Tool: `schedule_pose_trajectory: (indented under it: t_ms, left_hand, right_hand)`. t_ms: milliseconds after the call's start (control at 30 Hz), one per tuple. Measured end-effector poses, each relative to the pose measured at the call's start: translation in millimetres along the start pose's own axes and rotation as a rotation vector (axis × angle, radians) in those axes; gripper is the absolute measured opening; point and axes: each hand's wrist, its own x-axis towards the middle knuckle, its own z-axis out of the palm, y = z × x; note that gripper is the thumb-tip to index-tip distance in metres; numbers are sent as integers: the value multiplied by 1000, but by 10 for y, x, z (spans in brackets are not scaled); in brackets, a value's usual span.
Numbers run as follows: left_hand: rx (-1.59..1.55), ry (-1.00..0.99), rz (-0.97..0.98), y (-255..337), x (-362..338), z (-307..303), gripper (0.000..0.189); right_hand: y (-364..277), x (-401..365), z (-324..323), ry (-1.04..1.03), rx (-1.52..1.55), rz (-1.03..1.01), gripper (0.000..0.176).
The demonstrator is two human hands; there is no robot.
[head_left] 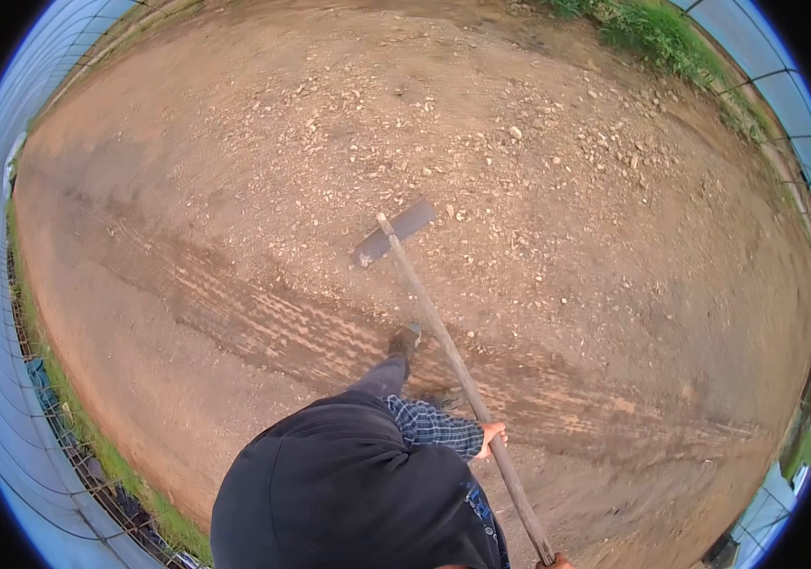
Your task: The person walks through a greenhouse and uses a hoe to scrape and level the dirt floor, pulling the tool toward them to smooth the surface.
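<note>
A long wooden handle [448,343] runs from the bottom edge up to a flat, grey metal blade [396,233], which rests on stony ground. My left hand [493,439], below a blue checked sleeve, is wrapped round the middle of the handle. At the bottom edge my right hand [555,563] grips the handle's lower end and is only partly in view. Small pale stones [515,133] lie around the blade and beyond it.
Tyre tracks [273,322] cross the brown dirt. A boot [407,339] stands just below the blade. Green plants [652,36] grow at the upper right. A grass strip [107,450] and wire fencing line the left side.
</note>
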Motion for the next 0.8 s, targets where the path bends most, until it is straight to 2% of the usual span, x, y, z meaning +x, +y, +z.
schedule_pose_trajectory:
  t_ms: [100, 200, 233, 267, 300, 333, 367, 400, 433, 467, 500, 533, 567, 633, 700, 733, 800]
  left_hand:
    - [1, 63, -20, 111, 82, 48, 6]
    - [38, 127, 31, 713, 360, -307, 8]
    - [41, 145, 13, 1072, 476, -471, 8]
    - [121, 123, 152, 1450, 579, -657, 8]
    - [508, 255, 480, 1986, 194, -649, 6]
    - [841, 323, 512, 2609, 493, -1019, 16]
    - [757, 536, 713, 3113, 658, -1231, 27]
    - [572, 418, 770, 3790, 839, -1641, 32]
    - [555, 415, 657, 4280, 267, -1492, 28]
    - [384, 415, 670, 4522, -390, -1171, 19]
    - [331, 403, 662, 4612, -765, -885, 18]
    - [291, 396, 653, 4680, -986, -716, 18]
    - [322, 399, 655, 4673, -981, -642, 18]
    - [167, 345, 842, 4307, -723, -448, 8]
    - [252, 395, 789, 3667, -591, -323, 18]
    - [204, 334, 730, 3355, -356, -417, 16]
    - [224, 292, 448, 2532, -322, -402, 17]
  right_hand:
    - [-41, 197, 195, 3, 25, -21, 32]
    - [-592, 626, 640, 52, 52, -110, 30]
    - [-878, 782, 918, 458, 191, -191, 17]
    - [-1266, 870, 898, 396, 218, -192, 17]
    - [-1748, 917, 825, 360, 314, -257, 19]
    - [-2271, 951, 792, 330, 371, -275, 21]
    - [-2791, 862, 630, 305, 443, -299, 22]
    - [-3308, 752, 503, 350, 509, -272, 24]
    - [-3769, 631, 290, 244, 506, -256, 26]
    - [-4054, 725, 451, 367, 575, -398, 26]
    - [-4290, 840, 552, 490, 653, -544, 26]
    - [-4209, 710, 152, 443, 651, -542, 25]
    - [-4031, 604, -267, 395, 652, -541, 25]
    - [-3693, 817, -121, 469, 630, -505, 25]
    - [-3209, 891, 284, 496, 624, -455, 24]
    - [-2903, 864, 525, 481, 597, -439, 24]
    - [-2258, 632, 940, 338, 515, -320, 27]
